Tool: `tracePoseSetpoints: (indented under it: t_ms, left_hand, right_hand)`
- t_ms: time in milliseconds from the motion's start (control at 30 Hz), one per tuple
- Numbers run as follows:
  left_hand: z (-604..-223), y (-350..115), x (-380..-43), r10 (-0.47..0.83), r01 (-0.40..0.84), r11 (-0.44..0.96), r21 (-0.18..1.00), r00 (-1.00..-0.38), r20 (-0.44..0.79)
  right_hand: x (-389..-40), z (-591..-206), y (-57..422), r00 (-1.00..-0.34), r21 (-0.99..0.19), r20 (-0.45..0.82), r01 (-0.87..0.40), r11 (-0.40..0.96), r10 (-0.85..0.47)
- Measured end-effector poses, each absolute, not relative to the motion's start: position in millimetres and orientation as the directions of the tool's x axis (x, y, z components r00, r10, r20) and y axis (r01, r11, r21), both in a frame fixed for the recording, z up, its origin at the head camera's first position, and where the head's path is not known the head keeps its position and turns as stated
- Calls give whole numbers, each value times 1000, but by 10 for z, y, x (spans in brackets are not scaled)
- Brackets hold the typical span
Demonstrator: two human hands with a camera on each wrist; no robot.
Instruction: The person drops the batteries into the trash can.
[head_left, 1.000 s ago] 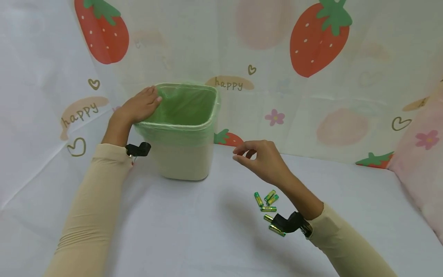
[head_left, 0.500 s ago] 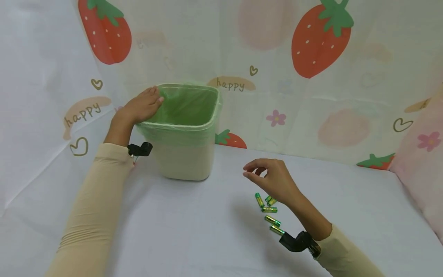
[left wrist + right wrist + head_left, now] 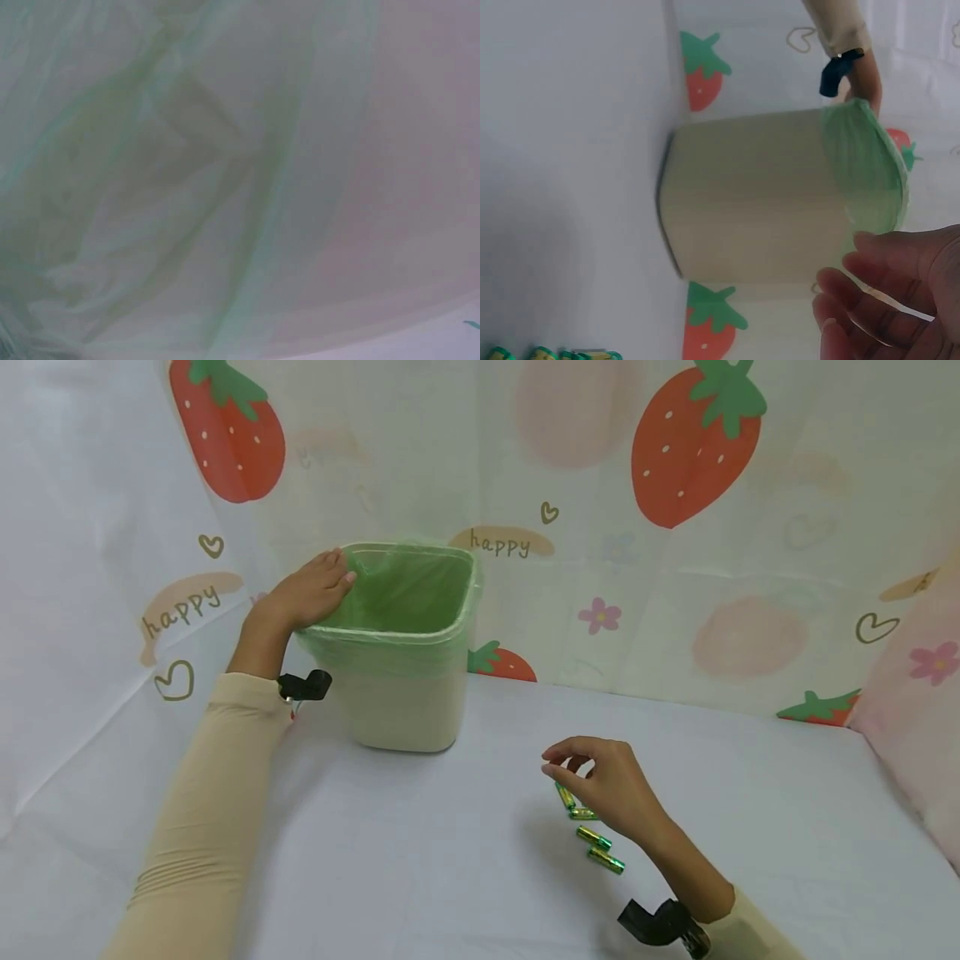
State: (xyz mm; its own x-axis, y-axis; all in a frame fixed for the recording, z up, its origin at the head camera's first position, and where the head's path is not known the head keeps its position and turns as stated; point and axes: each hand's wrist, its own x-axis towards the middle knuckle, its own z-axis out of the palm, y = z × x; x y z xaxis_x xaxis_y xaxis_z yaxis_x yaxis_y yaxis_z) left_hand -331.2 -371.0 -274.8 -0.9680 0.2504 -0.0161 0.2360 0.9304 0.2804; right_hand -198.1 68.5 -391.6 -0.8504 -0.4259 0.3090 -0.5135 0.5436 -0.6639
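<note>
The big white cloth (image 3: 427,460) hangs at the back, with red strawberries, hearts and "happy" on it. In front of it is the white table (image 3: 405,868). The cream trash bin (image 3: 401,706) stands upright there, on my left side, near the back cloth. A thin green bag (image 3: 401,593) lines it and folds over the rim (image 3: 378,634). Inside I see just green.

My arms have tan sleeves. The left sleeve (image 3: 183,810) shows long, but the right sleeve (image 3: 750,935) only peeks in at the bottom. My left hand (image 3: 303,589) rests on the left side of the rim, fingers close together. I can't tell if they hook over the edge or just lie on it. My right hand (image 3: 611,785) is up in the air, well apart from the bin. Its fingers and thumb are a bit bent and loose, with nothing in them. Each wrist has a little black camera.

The smallest things are the green and gold batteries (image 3: 593,837). They lie on the table, under and near my right hand. From above I see four: two poke out by my fingers, and two lie slanted, closer to me. My hand may cover more, so I can't count them all.
</note>
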Motion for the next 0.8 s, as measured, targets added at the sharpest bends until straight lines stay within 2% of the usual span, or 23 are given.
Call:
tracePoseSetpoints:
  t_ms: [167,533,800]
  left_hand:
    - [-2748,-3715,-3307,246,233,930,283,-969,-13]
    - [-2783,-3728,-3305,255,239,925,296,-967,-16]
    - [-2724,-3700,-3277,255,239,926,291,-967,-21]
  right_hand:
    - [-1934,-3988,762,-855,-681,312,-505,531,-414]
    - [-1896,-4184,997,-905,-710,235,-409,573,-354]
    - [-1894,-4262,1166,-904,-707,259,-417,571,-339]
